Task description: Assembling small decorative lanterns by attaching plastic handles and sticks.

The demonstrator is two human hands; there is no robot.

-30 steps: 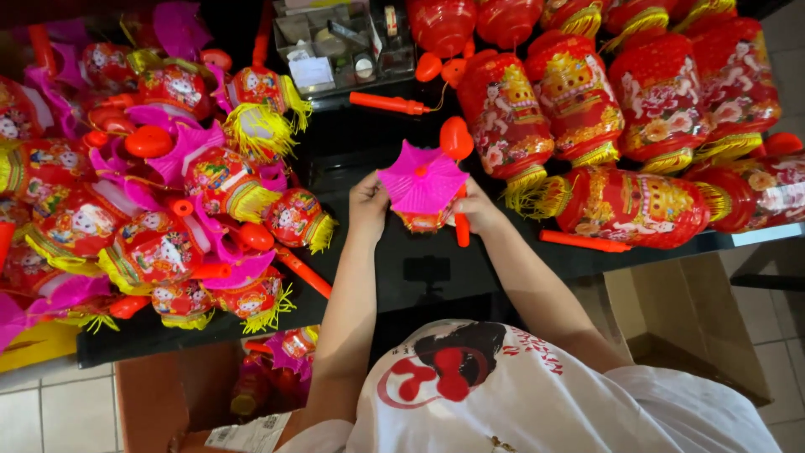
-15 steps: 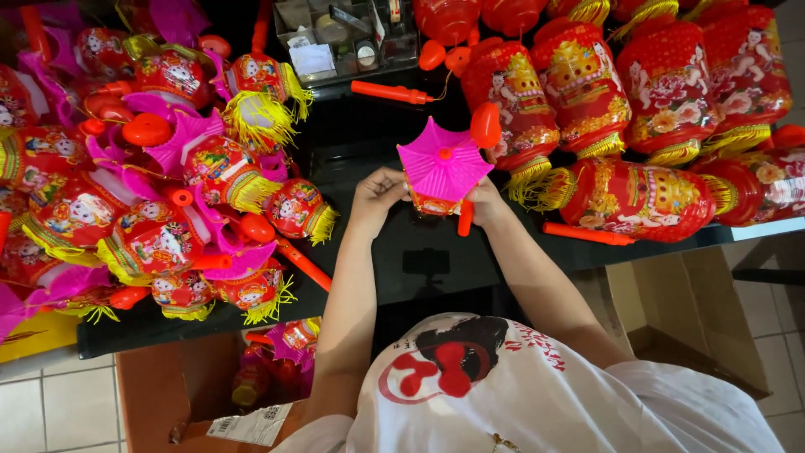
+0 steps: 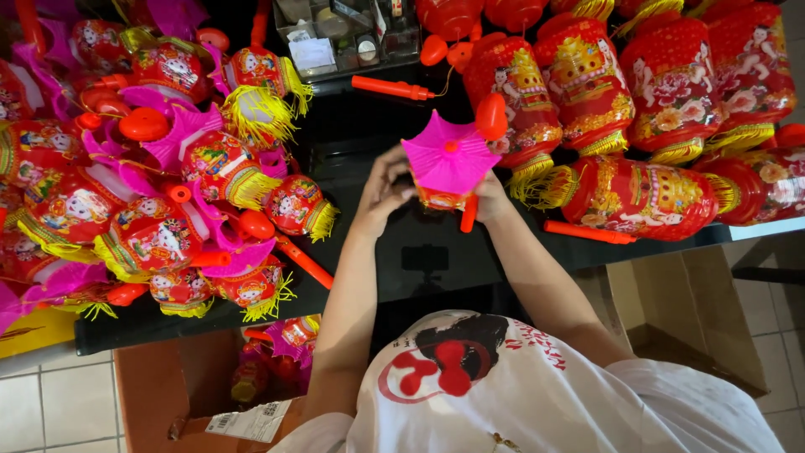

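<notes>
Holding the small lantern [image 3: 449, 180] above the black bench [image 3: 360, 134], left hand [image 3: 381, 189] and right hand [image 3: 495, 197] both clenched on its sides; I'd keep the pink pleated top [image 3: 450, 158] level, grip light.

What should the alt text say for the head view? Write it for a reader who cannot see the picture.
A person's left hand and right hand hold a small paper lantern with a pink pleated top over a black table. Heaps of pink and red lanterns lie on the left, larger red lanterns on the right.
</notes>
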